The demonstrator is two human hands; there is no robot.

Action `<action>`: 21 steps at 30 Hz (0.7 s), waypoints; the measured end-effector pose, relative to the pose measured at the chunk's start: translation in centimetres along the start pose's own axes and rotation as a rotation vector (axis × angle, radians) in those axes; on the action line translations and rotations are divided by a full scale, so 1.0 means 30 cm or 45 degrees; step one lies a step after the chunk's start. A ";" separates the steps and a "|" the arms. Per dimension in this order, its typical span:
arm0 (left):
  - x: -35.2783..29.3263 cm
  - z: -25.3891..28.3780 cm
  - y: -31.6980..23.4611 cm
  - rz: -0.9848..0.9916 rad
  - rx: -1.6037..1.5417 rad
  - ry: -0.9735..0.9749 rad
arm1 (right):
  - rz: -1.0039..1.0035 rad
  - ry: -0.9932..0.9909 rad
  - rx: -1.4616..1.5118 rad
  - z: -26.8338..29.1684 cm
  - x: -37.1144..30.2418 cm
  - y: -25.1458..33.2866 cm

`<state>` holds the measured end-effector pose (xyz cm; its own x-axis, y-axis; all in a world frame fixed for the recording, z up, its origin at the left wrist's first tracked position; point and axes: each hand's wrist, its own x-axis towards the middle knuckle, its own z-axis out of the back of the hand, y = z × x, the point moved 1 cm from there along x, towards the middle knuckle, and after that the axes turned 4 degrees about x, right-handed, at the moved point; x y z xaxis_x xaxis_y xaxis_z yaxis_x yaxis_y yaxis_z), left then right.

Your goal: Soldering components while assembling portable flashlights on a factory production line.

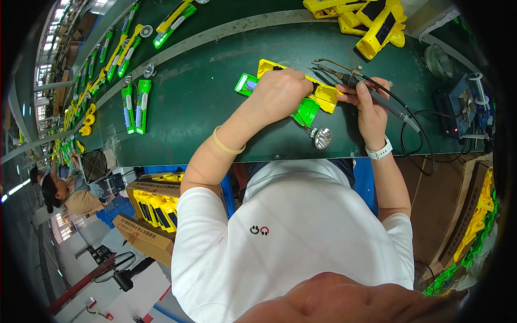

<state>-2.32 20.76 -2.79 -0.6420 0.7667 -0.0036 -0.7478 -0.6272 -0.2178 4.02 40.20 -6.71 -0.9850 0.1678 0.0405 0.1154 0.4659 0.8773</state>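
Observation:
On the green bench in front of me lies a yellow plastic housing next to a green plastic housing; both look like flashlight parts. My left hand is curled over them, fingers closed at the yellow housing, and what it pinches is hidden. A round silver reflector hangs off the green housing's near end. My right hand grips a soldering iron by its handle, tip pointing left above the yellow housing. Some of its fingers reach to that housing's right end.
A blue soldering station with a solder spool stands at the right. Yellow housings are piled at the back. Green light assemblies lie to the left. Beside me are cartons; a co-worker sits far left.

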 end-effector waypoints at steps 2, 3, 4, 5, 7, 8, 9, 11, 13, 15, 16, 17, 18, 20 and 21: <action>-0.011 -0.001 -0.002 -0.035 -0.101 -0.176 | 0.001 -0.027 0.024 0.001 0.003 -0.003; -0.017 0.005 -0.004 -0.069 -0.202 -0.353 | 0.003 -0.029 0.027 0.002 0.004 -0.005; -0.024 0.018 0.000 -0.053 -0.264 -0.448 | -0.007 -0.025 0.026 0.005 0.003 -0.007; -0.036 0.032 0.002 0.043 -0.348 -0.464 | -0.017 -0.022 0.026 0.008 0.001 -0.009; -0.068 0.096 -0.017 0.482 -0.706 -0.263 | -0.012 -0.043 0.008 0.001 0.002 -0.004; -0.089 0.078 -0.001 0.586 -1.065 -0.293 | -0.008 -0.057 -0.010 -0.001 0.001 -0.001; -0.110 0.060 0.017 0.687 -1.427 -0.320 | -0.007 -0.059 -0.009 0.009 0.000 0.000; -0.134 0.090 0.011 0.711 -1.884 -0.227 | 0.036 -0.030 -0.245 0.029 0.000 0.005; -0.138 0.076 -0.010 0.695 -2.261 -0.478 | 0.049 -0.073 -0.244 0.007 -0.015 0.027; -0.155 0.050 0.017 0.702 -2.228 -0.496 | 0.104 -0.153 -0.154 -0.031 -0.023 0.020; -0.161 0.045 0.037 0.729 -2.053 -0.505 | 0.081 -0.122 -0.178 -0.046 -0.027 0.024; -0.162 0.046 0.051 0.752 -1.879 -0.513 | 0.058 -0.090 -0.201 -0.060 -0.029 0.028; -0.154 0.046 0.054 0.795 -1.550 -0.570 | 0.045 -0.080 -0.196 -0.078 -0.027 0.021; -0.129 0.053 0.120 0.538 -0.968 -0.536 | 0.024 -0.101 -0.186 -0.114 -0.021 0.000; -0.109 0.054 0.152 0.280 -0.388 -0.486 | -0.003 -0.087 -0.187 -0.122 -0.017 -0.013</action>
<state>-3.90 15.19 -2.19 -0.8365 0.4815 0.2615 -0.5418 -0.6557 -0.5258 4.00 36.75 -5.31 -0.9736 0.2279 0.0100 0.0881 0.3352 0.9380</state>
